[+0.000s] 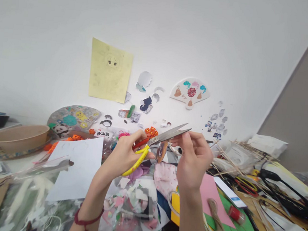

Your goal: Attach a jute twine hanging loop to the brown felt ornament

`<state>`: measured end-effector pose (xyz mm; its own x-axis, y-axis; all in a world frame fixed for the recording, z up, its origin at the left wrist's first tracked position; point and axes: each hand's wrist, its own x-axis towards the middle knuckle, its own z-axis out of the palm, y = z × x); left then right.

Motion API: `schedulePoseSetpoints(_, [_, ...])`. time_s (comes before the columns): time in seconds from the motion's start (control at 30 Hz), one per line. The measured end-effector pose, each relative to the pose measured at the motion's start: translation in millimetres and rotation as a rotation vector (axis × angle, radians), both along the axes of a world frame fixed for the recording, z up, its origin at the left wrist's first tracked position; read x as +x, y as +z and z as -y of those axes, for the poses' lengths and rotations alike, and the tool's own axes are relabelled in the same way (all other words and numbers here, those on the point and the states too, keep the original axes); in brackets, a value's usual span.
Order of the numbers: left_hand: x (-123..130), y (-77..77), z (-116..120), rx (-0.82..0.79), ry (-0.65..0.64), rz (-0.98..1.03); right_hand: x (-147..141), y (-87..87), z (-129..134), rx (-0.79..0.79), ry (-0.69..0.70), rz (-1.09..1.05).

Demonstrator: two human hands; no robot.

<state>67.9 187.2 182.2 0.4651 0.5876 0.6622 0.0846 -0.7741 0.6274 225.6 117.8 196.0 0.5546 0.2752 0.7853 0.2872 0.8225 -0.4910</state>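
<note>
Tan shallow round bowl (pixel 18 139): well apart from the yellow-and-red-handled metal scissors (pixel 160 137), out to their left.
White paper sheet (pixel 79 168): left of the scissors and lower.
Left hand (pixel 122 151): at the scissors' handle end, its fingers wrapped around the coloured loops; a dark red cord bracelet (pixel 88 220) circles its wrist.
Pastel paper scraps (pixel 134 201): heaped below the scissors.
Scissor blades: slightly parted, points running right and up to the right hand (pixel 195 154).
Blade risk: a fingertip could be nicked if the scissors close or slip forward, since the right thumb and forefinger sit right by the points; a stray cut might also spoil the print if the piece swings.
Brown-and-orange printed cut-out (pixel 161 151): just under the scissor blades, between the two hands, right of the left hand's grip and left of the right fingertips.
Right grip: fingers bent in towards the thumb at the scissors' tips; whether they pinch the cut-out's edge, I cannot tell.
Pink paper sheet (pixel 212 186): right of the scissors and lower.
Beige twine bundle (pixel 217 230): also right of the scissors, lower than the pink sheet's top edge.
</note>
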Motion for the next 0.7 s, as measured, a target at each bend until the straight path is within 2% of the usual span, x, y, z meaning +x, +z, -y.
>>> schedulePoseSetpoints(0.33, [1.5,-1.4,0.1,-0.015,0.005,0.001,-1.7,0.1,0.2,0.006,0.067,-0.021])
schedulePoseSetpoints(0.7, [-2.5,0.7,-0.7,-0.004,0.022,-0.019,-0.6,-0.1,-0.5,0.006,0.027,0.007])
